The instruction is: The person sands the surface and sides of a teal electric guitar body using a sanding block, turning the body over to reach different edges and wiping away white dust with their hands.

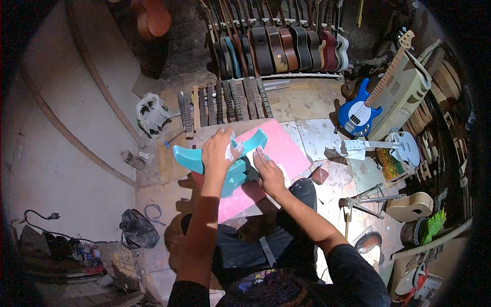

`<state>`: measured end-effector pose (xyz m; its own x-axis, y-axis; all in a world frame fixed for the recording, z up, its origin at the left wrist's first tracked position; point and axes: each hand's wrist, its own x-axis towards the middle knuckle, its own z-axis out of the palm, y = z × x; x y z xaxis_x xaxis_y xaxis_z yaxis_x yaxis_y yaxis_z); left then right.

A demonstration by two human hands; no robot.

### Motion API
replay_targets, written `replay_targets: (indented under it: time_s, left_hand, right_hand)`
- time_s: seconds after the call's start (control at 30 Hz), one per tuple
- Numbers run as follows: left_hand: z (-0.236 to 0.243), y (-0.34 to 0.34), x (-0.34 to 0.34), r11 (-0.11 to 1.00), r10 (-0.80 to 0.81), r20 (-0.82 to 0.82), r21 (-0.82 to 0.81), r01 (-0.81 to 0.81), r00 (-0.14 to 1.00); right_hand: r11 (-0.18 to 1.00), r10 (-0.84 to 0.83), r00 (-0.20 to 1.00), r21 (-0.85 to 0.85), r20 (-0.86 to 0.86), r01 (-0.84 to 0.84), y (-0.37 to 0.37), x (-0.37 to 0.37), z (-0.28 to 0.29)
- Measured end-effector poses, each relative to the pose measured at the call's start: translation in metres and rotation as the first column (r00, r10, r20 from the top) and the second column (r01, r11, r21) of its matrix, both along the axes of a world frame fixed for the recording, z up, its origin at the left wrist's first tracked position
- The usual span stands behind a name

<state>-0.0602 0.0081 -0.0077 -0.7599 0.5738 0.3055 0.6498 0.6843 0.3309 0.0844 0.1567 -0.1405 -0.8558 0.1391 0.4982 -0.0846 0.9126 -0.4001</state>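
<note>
A turquoise guitar body with curved horns rests on a pink board in the middle of the view. My left hand grips its upper middle, a crumpled white scrap between thumb and fingers. My right hand is at the body's right horn, its fingers pressed together against the edge; what lies under them I cannot make out. Part of the body is hidden behind my left hand and forearm. Dark-clad legs are below the board.
Guitars stand in a rear rack behind fretted necks. A blue bass, a pale blue guitar, metal stand and natural-wood body are on the right. A dark bag lies left; a reddish object lies beside the board.
</note>
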Motion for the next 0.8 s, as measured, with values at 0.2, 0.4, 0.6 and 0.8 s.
replay_targets:
  time_s: [0.2,0.4,0.6,0.8]
  left_hand:
    - [0.003,0.000,0.006,1.000,0.011,0.000,-0.006,-0.011,1.000]
    - [0.004,0.001,0.003,1.000,0.013,-0.008,-0.011,-0.014,1.000]
    - [0.004,0.001,0.004,1.000,0.005,-0.003,-0.007,-0.005,1.000]
    - [0.003,0.004,0.004,1.000,0.021,-0.026,-0.015,-0.022,0.999]
  right_hand:
    - [0.996,-0.091,0.979,-0.040,-0.180,0.085,0.013,-0.016,-0.010]
    - [0.994,-0.110,0.981,0.003,-0.163,0.112,0.014,-0.021,-0.006]
    - [0.997,0.037,0.991,0.076,-0.130,-0.027,0.006,-0.016,-0.015]
    - [0.997,-0.036,0.980,0.055,-0.197,0.048,0.029,-0.032,-0.002]
